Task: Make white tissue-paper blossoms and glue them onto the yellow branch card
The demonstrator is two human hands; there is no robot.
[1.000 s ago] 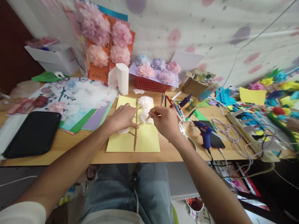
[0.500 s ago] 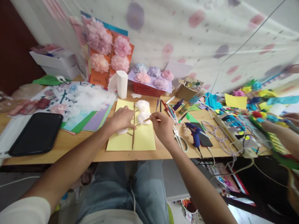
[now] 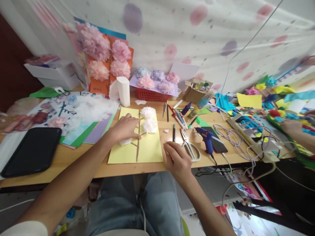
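A yellow sheet of paper (image 3: 150,150) lies in front of me, bearing a brown branching stem (image 3: 137,149). Two fluffy white paper flowers (image 3: 149,126) sit on its upper right. My left hand (image 3: 126,128) rests over the sheet's left side, fingers and thumb apart, with the thumb tip by the stem. Part of a small white piece (image 3: 125,142) shows from under that hand. At the sheet's lower right edge, my right hand (image 3: 177,160) has its fingers pinched together; what is in them, if anything, I cannot make out.
Scissors (image 3: 189,147), a black pen (image 3: 174,133) and a blue glue gun (image 3: 206,139) lie to the right. Behind are a tissue roll (image 3: 123,91) and a red basket (image 3: 152,95) under paper flowers. A black tray (image 3: 31,150) lies left. Another person's hand (image 3: 291,128) is far right.
My right hand has drawn back from the lower white flower toward the front edge of the table. The brown strip seen in its fingers earlier no longer shows. My left hand stays on the sheet.
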